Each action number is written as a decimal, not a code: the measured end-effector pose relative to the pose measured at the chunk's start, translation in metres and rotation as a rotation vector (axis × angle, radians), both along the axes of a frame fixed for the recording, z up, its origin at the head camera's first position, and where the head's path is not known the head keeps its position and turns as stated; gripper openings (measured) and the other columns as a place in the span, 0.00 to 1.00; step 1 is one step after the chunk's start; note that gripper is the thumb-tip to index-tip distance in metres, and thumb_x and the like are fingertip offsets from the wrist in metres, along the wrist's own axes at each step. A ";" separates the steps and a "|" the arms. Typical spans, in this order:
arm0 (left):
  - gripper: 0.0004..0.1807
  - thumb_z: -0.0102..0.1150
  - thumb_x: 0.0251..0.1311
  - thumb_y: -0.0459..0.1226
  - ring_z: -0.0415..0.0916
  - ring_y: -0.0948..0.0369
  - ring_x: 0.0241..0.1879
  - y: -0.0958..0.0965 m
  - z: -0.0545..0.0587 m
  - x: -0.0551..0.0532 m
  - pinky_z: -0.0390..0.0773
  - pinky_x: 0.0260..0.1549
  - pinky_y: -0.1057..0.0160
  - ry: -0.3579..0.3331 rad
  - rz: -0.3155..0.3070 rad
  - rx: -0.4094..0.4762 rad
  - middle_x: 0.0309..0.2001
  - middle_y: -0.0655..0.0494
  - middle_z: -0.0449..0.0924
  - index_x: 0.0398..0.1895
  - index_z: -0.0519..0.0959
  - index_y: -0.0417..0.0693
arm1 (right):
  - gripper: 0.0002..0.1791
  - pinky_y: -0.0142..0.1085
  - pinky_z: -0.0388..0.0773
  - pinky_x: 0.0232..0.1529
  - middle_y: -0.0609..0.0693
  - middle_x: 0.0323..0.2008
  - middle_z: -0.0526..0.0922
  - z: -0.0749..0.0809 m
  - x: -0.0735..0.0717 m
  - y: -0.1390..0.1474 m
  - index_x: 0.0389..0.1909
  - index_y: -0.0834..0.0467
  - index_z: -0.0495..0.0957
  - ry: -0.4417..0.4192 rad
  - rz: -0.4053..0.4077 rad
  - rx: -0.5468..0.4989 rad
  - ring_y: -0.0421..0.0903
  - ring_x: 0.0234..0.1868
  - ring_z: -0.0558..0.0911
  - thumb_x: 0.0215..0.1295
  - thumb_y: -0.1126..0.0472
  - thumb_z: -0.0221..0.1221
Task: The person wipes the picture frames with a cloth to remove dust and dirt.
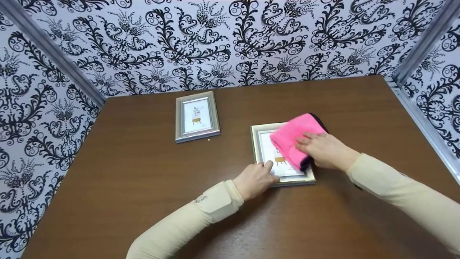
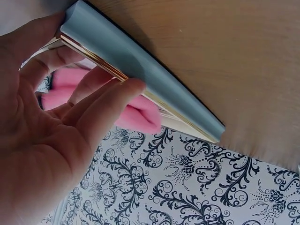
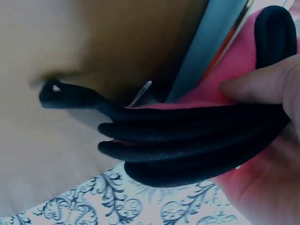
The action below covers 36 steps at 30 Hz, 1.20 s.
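A picture frame point(image 1: 254, 140) with a pale gold and silvery border lies on the brown table, right of the middle. My left hand point(image 1: 257, 180) grips its lower left corner, thumb and fingertips at the edge; the left wrist view shows the grey-blue side of the frame point(image 2: 140, 65) close to these fingers. A folded pink cloth point(image 1: 296, 135) with dark edging covers the frame's upper right part and hides some of the plant picture. My right hand point(image 1: 321, 147) holds the cloth against the glass. In the right wrist view the thumb point(image 3: 258, 89) lies over the folded layers.
A second picture frame point(image 1: 179, 120), also with a potted plant picture, lies at the back left of the table point(image 1: 143, 172). Near its lower edge is a tiny white speck point(image 1: 208, 139). Patterned black-and-white walls point(image 1: 215, 43) with metal corner posts stand around the table.
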<state>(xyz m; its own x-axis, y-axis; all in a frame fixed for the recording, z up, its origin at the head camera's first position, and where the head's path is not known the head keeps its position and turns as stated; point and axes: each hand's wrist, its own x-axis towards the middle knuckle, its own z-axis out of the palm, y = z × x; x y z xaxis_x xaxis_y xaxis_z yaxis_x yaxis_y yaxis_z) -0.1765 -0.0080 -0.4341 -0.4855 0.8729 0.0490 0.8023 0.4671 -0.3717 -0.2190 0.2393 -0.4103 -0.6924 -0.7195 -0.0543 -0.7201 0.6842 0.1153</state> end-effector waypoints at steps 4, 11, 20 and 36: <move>0.12 0.57 0.62 0.34 0.75 0.61 0.27 0.001 0.000 0.000 0.78 0.19 0.68 0.005 -0.003 -0.005 0.34 0.54 0.73 0.40 0.84 0.64 | 0.26 0.54 0.73 0.55 0.61 0.54 0.79 0.003 0.027 0.005 0.54 0.64 0.79 0.035 0.083 0.003 0.61 0.57 0.75 0.49 0.73 0.63; 0.13 0.56 0.63 0.35 0.74 0.62 0.26 0.001 -0.003 -0.002 0.77 0.18 0.69 0.034 -0.023 0.016 0.31 0.54 0.73 0.40 0.84 0.66 | 0.33 0.53 0.77 0.47 0.61 0.58 0.76 -0.004 0.062 0.014 0.55 0.63 0.78 -0.047 0.033 -0.195 0.60 0.58 0.75 0.40 0.78 0.62; 0.14 0.56 0.63 0.36 0.74 0.61 0.29 0.000 0.001 -0.002 0.77 0.20 0.68 -0.023 0.009 -0.049 0.36 0.53 0.74 0.46 0.84 0.66 | 0.18 0.38 0.79 0.30 0.48 0.30 0.82 -0.013 0.086 0.013 0.51 0.65 0.77 -0.221 -0.288 -0.606 0.38 0.24 0.79 0.57 0.70 0.59; 0.10 0.57 0.64 0.39 0.76 0.60 0.33 -0.005 0.001 -0.002 0.77 0.18 0.66 -0.084 0.000 0.010 0.39 0.55 0.75 0.42 0.84 0.66 | 0.24 0.40 0.73 0.27 0.55 0.28 0.78 -0.007 0.018 0.010 0.47 0.70 0.76 -0.434 -0.562 -0.796 0.47 0.25 0.76 0.69 0.49 0.55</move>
